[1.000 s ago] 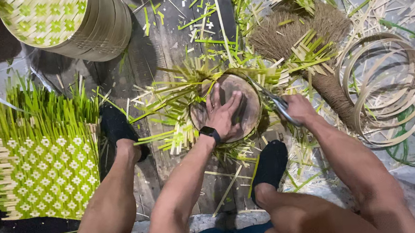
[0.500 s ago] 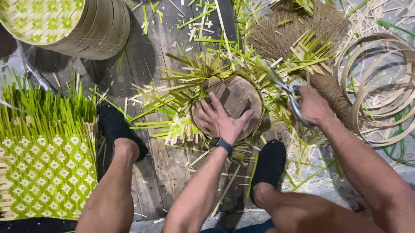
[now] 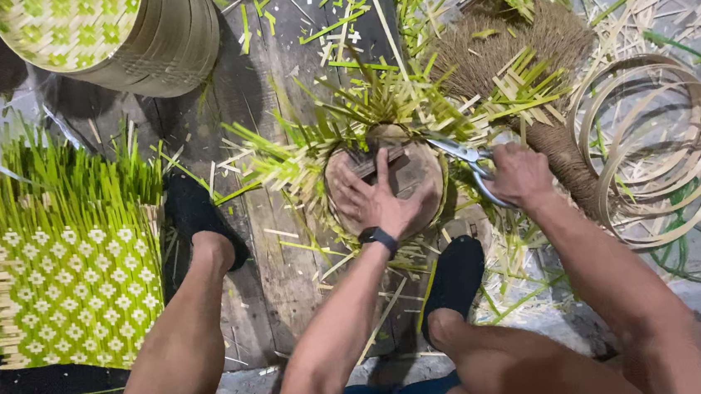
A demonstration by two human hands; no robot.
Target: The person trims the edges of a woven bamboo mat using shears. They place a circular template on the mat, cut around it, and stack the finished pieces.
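My left hand (image 3: 378, 200), with a dark watch at the wrist, presses flat with spread fingers on a round wooden disc (image 3: 415, 175). The disc lies on a woven mat of green and pale strips (image 3: 298, 164) whose loose ends stick out around it. My right hand (image 3: 520, 174) is shut on metal scissors (image 3: 462, 151); their blades point left at the strips by the disc's upper right edge.
A finished green-and-white woven sheet (image 3: 65, 274) lies at left. A round woven basket (image 3: 117, 36) sits top left. Bamboo hoops (image 3: 660, 152) and a brown brush (image 3: 522, 46) lie at right. My two feet in dark socks rest on the plank floor (image 3: 280, 261), amid strip offcuts.
The camera has drifted closer. My left hand has shifted a little on the disc, and the scissors in my right hand have moved along the disc's upper right edge.
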